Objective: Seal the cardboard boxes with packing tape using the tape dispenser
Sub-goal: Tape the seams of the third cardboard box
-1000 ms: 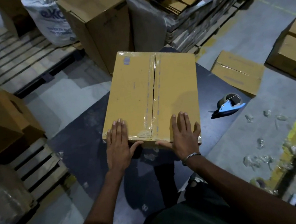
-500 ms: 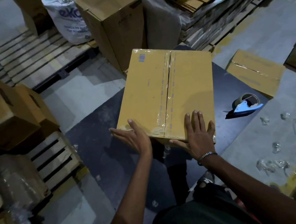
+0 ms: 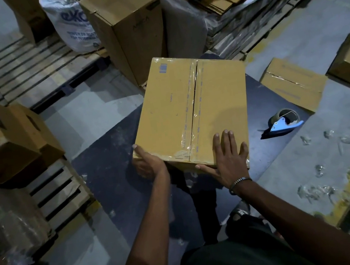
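Holding taped box (image 3: 189,112) on dark bench (image 3: 115,162): left hand (image 3: 149,164) grips near corner, right hand (image 3: 228,156) flat, fingers spread. Centre seam sealed (tape glossy). Dispenser (image 3: 284,122) idle beside; other boxes perhaps left.

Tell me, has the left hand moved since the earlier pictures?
Yes. The left hand left the box top and went down to its near left corner, thumb on top.
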`<move>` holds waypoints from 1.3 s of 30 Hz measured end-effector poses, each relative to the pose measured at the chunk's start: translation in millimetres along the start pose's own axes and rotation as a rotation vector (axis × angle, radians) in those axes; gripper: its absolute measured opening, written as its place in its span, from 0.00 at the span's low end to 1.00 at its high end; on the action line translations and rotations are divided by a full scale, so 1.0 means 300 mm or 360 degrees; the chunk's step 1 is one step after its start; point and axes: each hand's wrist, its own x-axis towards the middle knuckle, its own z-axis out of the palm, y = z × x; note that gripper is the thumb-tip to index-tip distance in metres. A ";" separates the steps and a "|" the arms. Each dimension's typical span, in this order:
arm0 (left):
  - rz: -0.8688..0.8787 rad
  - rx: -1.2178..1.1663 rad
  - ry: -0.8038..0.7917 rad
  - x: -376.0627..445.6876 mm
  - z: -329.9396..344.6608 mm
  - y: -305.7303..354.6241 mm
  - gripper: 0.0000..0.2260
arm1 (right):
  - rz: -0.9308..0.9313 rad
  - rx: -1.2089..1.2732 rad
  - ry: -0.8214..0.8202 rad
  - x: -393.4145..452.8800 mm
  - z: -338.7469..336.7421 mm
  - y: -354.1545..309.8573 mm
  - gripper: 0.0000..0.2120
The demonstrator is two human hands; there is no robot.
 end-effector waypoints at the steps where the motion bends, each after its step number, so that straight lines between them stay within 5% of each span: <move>1: -0.0040 0.0032 -0.0026 0.003 -0.012 0.002 0.43 | -0.0002 0.0013 -0.0018 0.002 -0.002 -0.001 0.59; 3: -0.0082 0.0008 0.0034 -0.008 -0.024 0.019 0.42 | -0.0008 0.0055 -0.0039 0.005 -0.004 0.003 0.60; 11: 0.0483 0.0160 0.0117 -0.037 0.019 0.061 0.19 | -0.0068 0.0147 0.0028 0.010 -0.016 0.067 0.51; 18: -0.0042 -0.0138 0.0115 0.071 0.023 0.081 0.30 | -0.0064 0.0126 0.0001 0.006 -0.002 0.061 0.50; 21: 0.0300 0.0062 0.0194 0.023 0.025 0.083 0.29 | -0.0097 0.0297 0.0021 0.015 -0.022 0.020 0.42; 26: 0.0678 0.0265 -0.0101 -0.202 0.024 -0.047 0.38 | -0.0627 0.0290 0.0109 0.069 -0.036 -0.098 0.28; 39: 0.0710 0.0132 -0.0177 -0.280 0.023 -0.055 0.36 | -0.0573 0.0014 -0.0317 0.696 -0.141 0.078 0.45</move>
